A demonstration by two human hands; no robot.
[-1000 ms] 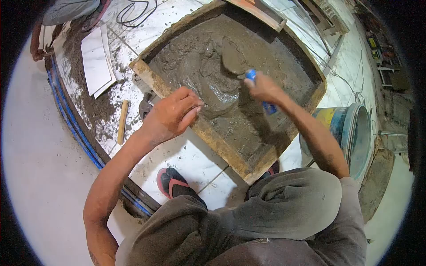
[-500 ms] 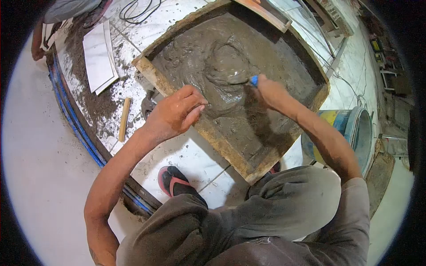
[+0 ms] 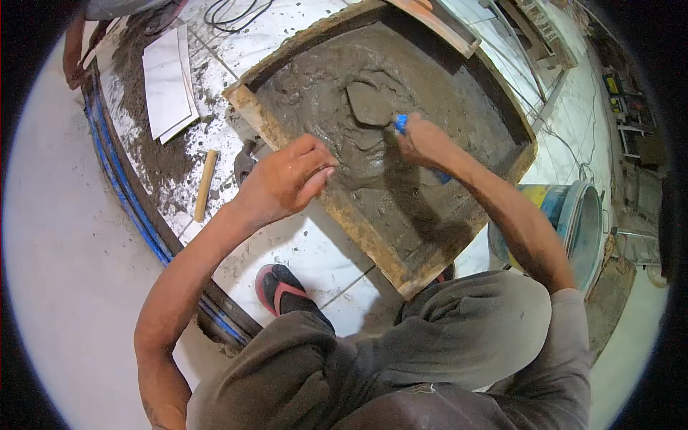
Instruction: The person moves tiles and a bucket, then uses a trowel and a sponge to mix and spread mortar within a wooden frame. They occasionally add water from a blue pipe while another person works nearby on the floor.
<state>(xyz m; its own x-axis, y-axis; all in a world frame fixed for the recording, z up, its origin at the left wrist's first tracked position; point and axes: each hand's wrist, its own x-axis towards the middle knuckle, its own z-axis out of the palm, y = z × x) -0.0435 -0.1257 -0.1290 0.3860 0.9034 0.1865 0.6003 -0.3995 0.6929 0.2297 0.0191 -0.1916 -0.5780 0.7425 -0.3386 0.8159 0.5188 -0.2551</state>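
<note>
A shallow wooden trough (image 3: 362, 233) holds wet grey-brown mortar (image 3: 444, 89). My right hand (image 3: 428, 143) is wrapped round the blue handle of a trowel (image 3: 369, 104), whose mortar-coated blade lies on the mix near the middle of the trough. My left hand (image 3: 295, 174) is closed at the trough's near left edge, its fingers bent over the wooden rim. Whether anything is between those fingers is hidden.
White tile pieces (image 3: 166, 86) and a wood strip (image 3: 206, 185) lie on the floor at left, near blue conduits (image 3: 136, 208). A bucket (image 3: 573, 222) stands right of the trough. Another person's hand (image 3: 73, 68) shows at upper left. A black cable (image 3: 236, 16) lies behind.
The trowel blade has come into clearer view above the mortar, and my right hand has shifted slightly left. My left hand stays at the rim. The view has shifted a little.
</note>
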